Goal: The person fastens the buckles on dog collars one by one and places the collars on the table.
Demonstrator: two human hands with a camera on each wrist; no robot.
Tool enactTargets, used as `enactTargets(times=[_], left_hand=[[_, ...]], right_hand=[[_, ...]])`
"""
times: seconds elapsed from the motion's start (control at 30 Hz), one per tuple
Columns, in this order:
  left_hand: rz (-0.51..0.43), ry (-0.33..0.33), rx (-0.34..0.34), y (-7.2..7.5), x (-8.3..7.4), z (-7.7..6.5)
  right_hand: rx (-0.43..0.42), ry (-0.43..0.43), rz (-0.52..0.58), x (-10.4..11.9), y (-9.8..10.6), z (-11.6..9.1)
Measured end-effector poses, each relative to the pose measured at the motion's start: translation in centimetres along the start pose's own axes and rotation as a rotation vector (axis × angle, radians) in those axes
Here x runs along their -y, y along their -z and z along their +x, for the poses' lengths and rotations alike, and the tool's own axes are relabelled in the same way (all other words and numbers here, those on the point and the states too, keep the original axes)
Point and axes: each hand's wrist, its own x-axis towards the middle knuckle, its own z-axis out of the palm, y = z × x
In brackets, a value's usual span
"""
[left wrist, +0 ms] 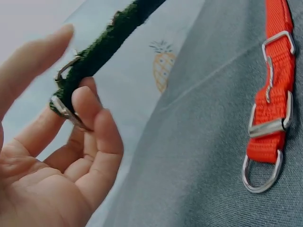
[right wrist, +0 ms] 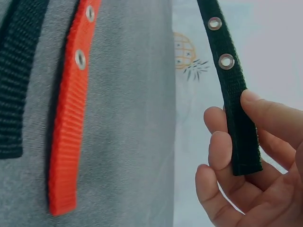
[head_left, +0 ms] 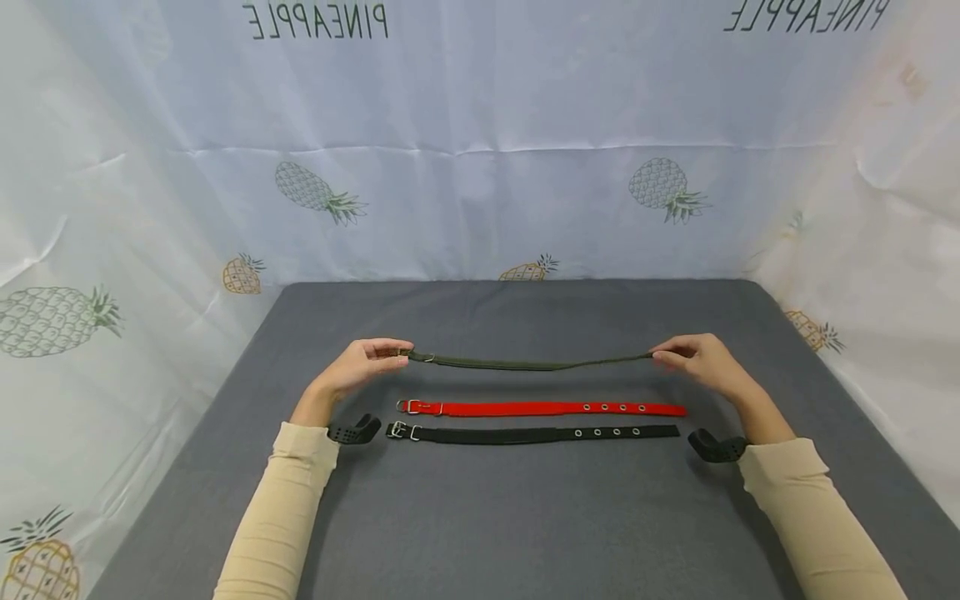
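Note:
A dark green webbing collar [head_left: 510, 364] is stretched nearly level between both hands, beyond two other collars. My left hand [head_left: 369, 360] holds its buckle end; in the left wrist view the fingers curl at the metal buckle [left wrist: 68, 113] and the thumb stands off the strap. With thumb and fingers, my right hand [head_left: 697, 358] pinches the plain tip, just past the metal eyelets [right wrist: 226, 61]. Nearer me lies a red collar [head_left: 517, 408], its buckle and D-ring to the left and eyelets to the right. Parallel in front of it lies a black collar [head_left: 487, 436].
The collars lie on a grey cloth-covered table [head_left: 510, 525]. A white curtain [head_left: 480, 100] printed with pineapples hangs behind the table and along both sides. A black wrist mount shows at each wrist, close to the ends of the lying collars.

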Motion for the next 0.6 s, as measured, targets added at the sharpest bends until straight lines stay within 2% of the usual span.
enactTargets(times=[0.13, 0.23, 0.33, 0.5, 0.57, 0.6], left_hand=[[0.029, -0.044, -0.113, -0.4, -0.1, -0.2], [0.094, -0.091, -0.221, -1.0, -0.6, -0.2], [0.147, -0.148, -0.301, -1.6, -1.7, -0.4], [0.168, -0.253, -0.434, -2.6, -4.3, -1.4], [0.168, -0.290, -0.479, -3.0, -4.9, -1.6], [0.168, -0.313, -0.494, -2.9, -4.7, -1.5]], right_hand=[[-0.021, -0.019, -0.006, 0.4, 0.0, 0.0], [-0.037, -0.044, -0.009, 0.7, 0.0, -0.3], [-0.070, -0.051, -0.011, 1.1, 0.1, -0.6], [-0.148, -0.032, 0.026, 1.9, 0.1, -0.5], [-0.189, -0.026, 0.055, 2.3, 0.1, -0.4], [-0.209, -0.024, 0.077, 2.4, 0.0, -0.3]])
